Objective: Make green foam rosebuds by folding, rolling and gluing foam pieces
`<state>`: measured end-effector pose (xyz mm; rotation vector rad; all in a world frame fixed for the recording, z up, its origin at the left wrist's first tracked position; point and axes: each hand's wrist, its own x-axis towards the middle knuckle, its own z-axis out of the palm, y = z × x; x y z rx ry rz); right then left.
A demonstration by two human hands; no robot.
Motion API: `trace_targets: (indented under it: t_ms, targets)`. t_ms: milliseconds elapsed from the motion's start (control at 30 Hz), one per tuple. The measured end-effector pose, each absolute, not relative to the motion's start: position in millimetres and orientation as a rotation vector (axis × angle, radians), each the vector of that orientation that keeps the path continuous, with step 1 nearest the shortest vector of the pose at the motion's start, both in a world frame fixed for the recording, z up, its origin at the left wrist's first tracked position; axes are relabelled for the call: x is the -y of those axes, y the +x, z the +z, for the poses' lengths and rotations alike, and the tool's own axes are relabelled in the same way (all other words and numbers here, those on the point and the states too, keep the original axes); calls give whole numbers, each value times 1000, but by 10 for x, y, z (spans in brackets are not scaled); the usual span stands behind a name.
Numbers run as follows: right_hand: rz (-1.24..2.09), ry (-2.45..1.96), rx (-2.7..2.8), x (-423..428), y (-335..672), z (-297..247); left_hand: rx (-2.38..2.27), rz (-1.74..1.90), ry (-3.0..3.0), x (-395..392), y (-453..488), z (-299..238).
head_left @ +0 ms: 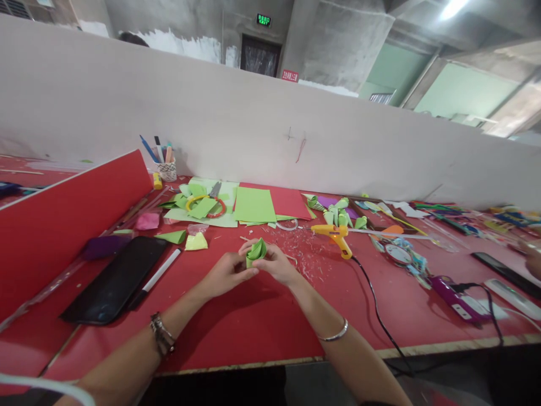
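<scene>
Between my two hands, just above the red table [236, 327], is a rolled green paper piece [256, 253] with curled, overlapping layers at its top. My left hand [230, 272] grips it from the left, thumb along its lower edge. From the right, my right hand [276, 264] closes its fingers on the same paper. Some fingertips are hidden behind the roll. Behind the hands lie flat green paper sheets [255, 205] and a red sheet [289, 203]. A yellow glue gun [333, 237] rests to the right of my right hand.
Scissors [214, 193] lie among green paper scraps. On the left are a black pouch [116, 279], a marker [156, 276] and a pen cup [167, 169]. Folded green paper pieces [336, 214] sit behind the glue gun. A purple power strip [459, 299] is at right. Another person's hand [532, 259] shows at the right edge.
</scene>
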<state>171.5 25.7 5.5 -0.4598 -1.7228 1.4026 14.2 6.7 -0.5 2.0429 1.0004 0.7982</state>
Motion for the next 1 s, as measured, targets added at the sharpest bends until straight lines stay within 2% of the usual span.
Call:
trace_targets:
  t_ms: [233, 467, 700, 1000]
  targets:
    - [1394, -568, 1696, -274, 1701, -19, -1199, 916, 2031, -97, 134, -88]
    - [1259, -713, 1755, -272, 1679, -42, -1263, 854, 2051, -103, 129, -66]
    - [1341, -736, 1435, -295, 1624, -88, -1363, 1142, 1959, -90, 126, 22]
    - [1443, -824, 1472, -201, 1532, -33, -1352, 1072, 2196, -155, 112, -51]
